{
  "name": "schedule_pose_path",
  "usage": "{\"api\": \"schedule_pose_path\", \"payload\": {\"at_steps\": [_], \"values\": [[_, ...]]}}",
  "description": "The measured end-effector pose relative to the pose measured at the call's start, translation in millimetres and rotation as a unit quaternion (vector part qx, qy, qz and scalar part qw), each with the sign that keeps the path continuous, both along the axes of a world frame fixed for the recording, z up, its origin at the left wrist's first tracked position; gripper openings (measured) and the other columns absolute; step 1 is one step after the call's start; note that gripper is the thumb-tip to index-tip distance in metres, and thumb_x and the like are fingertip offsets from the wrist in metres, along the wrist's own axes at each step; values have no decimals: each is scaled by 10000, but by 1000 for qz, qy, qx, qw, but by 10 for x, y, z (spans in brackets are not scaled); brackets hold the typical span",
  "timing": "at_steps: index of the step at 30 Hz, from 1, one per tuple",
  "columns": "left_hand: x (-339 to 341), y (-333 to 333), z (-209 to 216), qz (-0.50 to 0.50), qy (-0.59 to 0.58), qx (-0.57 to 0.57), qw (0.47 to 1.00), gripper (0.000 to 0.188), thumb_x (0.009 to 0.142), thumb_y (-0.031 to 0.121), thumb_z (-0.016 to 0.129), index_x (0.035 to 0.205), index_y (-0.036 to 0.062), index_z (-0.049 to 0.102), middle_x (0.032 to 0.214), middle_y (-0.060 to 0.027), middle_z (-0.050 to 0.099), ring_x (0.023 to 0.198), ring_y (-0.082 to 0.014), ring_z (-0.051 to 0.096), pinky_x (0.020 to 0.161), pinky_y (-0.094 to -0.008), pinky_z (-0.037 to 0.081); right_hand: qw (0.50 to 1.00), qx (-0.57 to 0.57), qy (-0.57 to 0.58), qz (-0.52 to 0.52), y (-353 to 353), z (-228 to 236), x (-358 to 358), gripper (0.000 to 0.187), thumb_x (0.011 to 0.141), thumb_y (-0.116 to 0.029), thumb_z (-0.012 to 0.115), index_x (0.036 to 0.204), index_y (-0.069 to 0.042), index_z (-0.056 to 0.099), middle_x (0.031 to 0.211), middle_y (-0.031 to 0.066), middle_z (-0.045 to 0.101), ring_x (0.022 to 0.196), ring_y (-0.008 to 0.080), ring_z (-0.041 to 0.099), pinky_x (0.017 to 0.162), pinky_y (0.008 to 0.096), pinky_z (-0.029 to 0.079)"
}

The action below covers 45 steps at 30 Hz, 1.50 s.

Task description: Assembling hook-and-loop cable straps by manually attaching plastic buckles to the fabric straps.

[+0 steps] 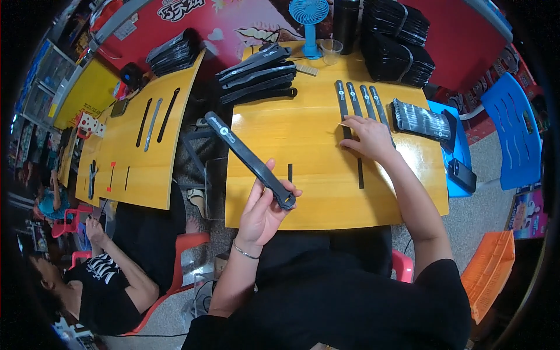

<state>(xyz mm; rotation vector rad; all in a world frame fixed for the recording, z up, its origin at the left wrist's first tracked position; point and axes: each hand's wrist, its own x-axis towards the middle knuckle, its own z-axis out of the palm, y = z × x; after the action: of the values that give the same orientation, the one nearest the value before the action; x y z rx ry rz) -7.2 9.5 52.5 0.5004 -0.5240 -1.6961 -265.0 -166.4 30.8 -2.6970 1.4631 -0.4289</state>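
Left hand holding black strap, right hand on strap row, yellow table

Black strap [248, 157] at frame center, slanting up-left over yellow table [321, 207]. Left hand [262, 210]: fingers closed around its lower end. Right hand [370, 137], right of center: fingers bent over the row of straps [353, 98]; can't tell if they pinch anything. Table surface glossy, two short dark strips [360, 175] on it. Top edge: strap stack [256, 76], blue fan [310, 41], clear cup [332, 52], dark bottle [346, 26], black bundles [399, 58]. Right side: plastic-wrapped pack [421, 118] on table, phone [462, 176] on blue seat [461, 149], blue chair [516, 140], orange crate [490, 274] lower down. Red wall [461, 49] behind. Left: second yellow table [149, 181] with straps, seated person [111, 291] beside it. Floor [487, 204] gray, speckled.
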Motion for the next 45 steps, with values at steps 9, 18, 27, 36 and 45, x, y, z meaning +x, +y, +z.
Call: {"api": "schedule_pose_path", "payload": {"at_steps": [9, 18, 27, 36, 45], "values": [[-180, -42, 70, 25, -42, -37, 998, 478, 919, 8, 478, 1372, 77, 342, 1157, -153, 563, 1061, -279, 590, 868, -377, 528, 945, -46, -322, -17, 744, 750, 195, 219, 881, -43, 535, 1073, -49, 639, 828, 120, 632, 736, 253, 615, 639, 307, 472], [-359, 0, 118, 76, -31, -12, 997, 395, 914, 18, 499, 1298, 66, 420, 1161, -145, 556, 1106, -256, 558, 895, -396, 515, 926, 82, -362, 67, 1611, 600, 559, 350, 861, -60, 547, 1208, -75, 589, 679, 138, 616, 607, 220, 614, 561, 331, 471], [-387, 67, 95, 125, -36, -37, 991, 435, 921, 40, 512, 1337, 94, 396, 1143, -117, 572, 1123, -246, 550, 912, -398, 498, 903, 97, -413, 69, 1730, 481, 661, 473, 827, 35, 554, 1273, -121, 534, 861, 157, 661, 744, 255, 667, 654, 318, 520], [-371, 83, 114, 146, -54, -48, 987, 450, 916, 25, 514, 1343, 93, 392, 1141, -123, 580, 1138, -270, 544, 913, -405, 499, 930, 92, -350, 60, 1771, 514, 651, 430, 824, 85, 529, 1220, -78, 579, 871, 164, 674, 792, 252, 681, 660, 306, 527], [-400, 77, 103, 180, -110, -75, 975, 465, 896, -34, 511, 1338, 44, 391, 1152, -140, 569, 1134, -266, 548, 923, -389, 496, 920, 94, -378, 48, 1770, 456, 689, 505, 795, 41, 553, 1257, -163, 555, 807, 135, 652, 700, 244, 656, 602, 330, 513]]}}
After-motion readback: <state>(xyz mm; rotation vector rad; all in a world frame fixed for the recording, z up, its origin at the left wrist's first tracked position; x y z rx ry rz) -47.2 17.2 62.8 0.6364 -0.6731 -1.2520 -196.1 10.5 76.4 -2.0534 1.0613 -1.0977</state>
